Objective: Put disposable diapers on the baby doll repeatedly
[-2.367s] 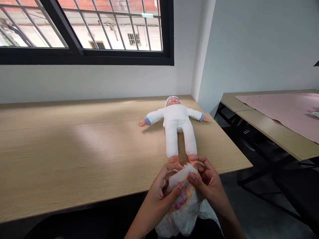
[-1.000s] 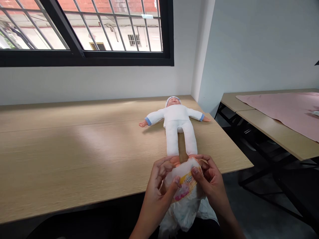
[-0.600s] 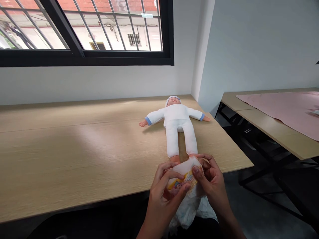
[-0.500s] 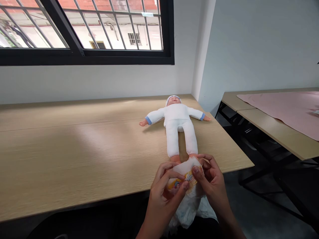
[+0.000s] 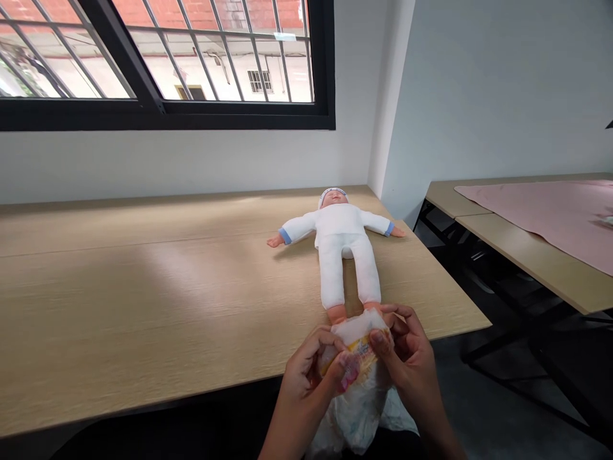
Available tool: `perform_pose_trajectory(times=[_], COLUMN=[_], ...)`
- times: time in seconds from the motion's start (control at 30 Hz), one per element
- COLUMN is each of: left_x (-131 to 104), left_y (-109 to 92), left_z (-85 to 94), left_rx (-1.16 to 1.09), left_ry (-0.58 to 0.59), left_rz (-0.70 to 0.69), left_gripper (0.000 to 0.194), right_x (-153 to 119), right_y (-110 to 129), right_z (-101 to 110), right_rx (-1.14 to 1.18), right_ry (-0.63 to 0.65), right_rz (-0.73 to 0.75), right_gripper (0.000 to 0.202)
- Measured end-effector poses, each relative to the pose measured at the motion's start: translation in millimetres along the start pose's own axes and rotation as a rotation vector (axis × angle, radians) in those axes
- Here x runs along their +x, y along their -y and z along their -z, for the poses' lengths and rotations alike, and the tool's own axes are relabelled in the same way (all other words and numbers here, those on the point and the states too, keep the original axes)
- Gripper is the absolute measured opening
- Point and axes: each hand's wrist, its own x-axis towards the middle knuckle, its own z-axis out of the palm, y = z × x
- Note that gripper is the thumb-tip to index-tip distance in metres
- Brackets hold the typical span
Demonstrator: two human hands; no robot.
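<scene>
A white diaper [image 5: 361,396] with a yellow and pink printed band is held up between my two hands, just in front of the table's edge. My left hand [image 5: 311,370] pinches its left side between thumb and fingers. On the right side, my right hand [image 5: 407,358] grips the upper corner, thumb on the printed band. Beyond them a baby doll [image 5: 342,236] lies on its back, arms spread, in white clothes with blue cuffs and a cap. Its feet are partly hidden behind the diaper and my hands.
The doll lies on a wooden table [image 5: 143,319] against the wall, below a barred window [image 5: 215,57]. To the right, a second table [image 5: 527,249] carries a pink cloth [image 5: 550,211]. Dark chairs and table legs show below at the right.
My left hand has shifted its fingers on the diaper's left side, so more of the pink print shows. My right hand keeps its grip. The view has tilted slightly upward.
</scene>
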Motion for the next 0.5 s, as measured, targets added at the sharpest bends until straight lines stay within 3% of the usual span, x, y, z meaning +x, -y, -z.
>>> perform_pose_trajectory(times=[0.4,0.5], left_x=[-1.8,-2.3], left_y=[14.0,13.2], left_z=[3.1,3.3], left_rx=[-0.062,-0.031], left_ry=[0.029,0.025], left_rz=[0.120,0.079], left_gripper=[0.022,0.024], right_x=[0.1,-0.6], right_y=[-3.9,-2.8], right_z=[3.7,3.0], right_rx=[-0.036,-0.034], right_ry=[0.013,0.036], right_rz=[-0.015,-0.023], right_gripper=[0.037,0.036])
